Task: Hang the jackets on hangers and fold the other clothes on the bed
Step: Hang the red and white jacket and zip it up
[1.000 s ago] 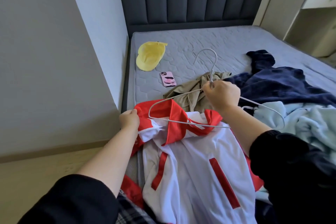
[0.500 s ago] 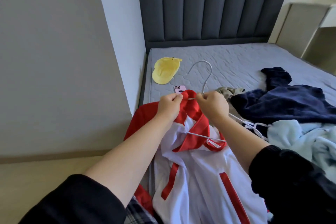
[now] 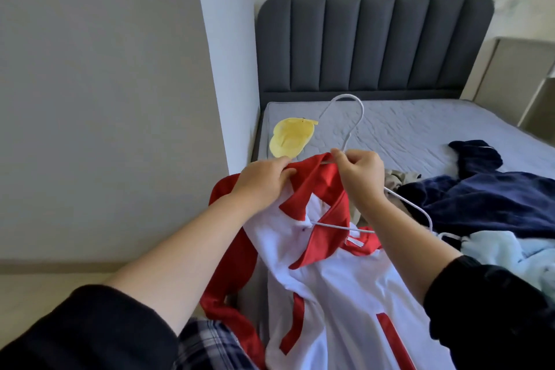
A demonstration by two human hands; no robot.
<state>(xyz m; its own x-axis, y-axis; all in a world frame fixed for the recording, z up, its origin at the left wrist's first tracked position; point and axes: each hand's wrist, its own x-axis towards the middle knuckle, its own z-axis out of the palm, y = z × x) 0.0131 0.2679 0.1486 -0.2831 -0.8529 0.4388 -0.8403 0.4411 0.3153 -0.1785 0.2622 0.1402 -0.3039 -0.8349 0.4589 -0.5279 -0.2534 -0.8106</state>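
My left hand (image 3: 264, 180) pinches the red collar of the jacket (image 3: 327, 273); my right hand (image 3: 362, 173) grips the hanger (image 3: 345, 126) neck just beside it.

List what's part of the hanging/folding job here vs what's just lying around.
Job: red-and-white jacket, white hanger, left hand, right hand; waiting: navy garment, khaki garment, light blue garment.
Lying about: yellow cap, on the mattress.

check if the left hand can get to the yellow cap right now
Probably yes: the yellow cap lies just beyond the left hand, nothing between, but that hand grips the jacket collar and must let go.
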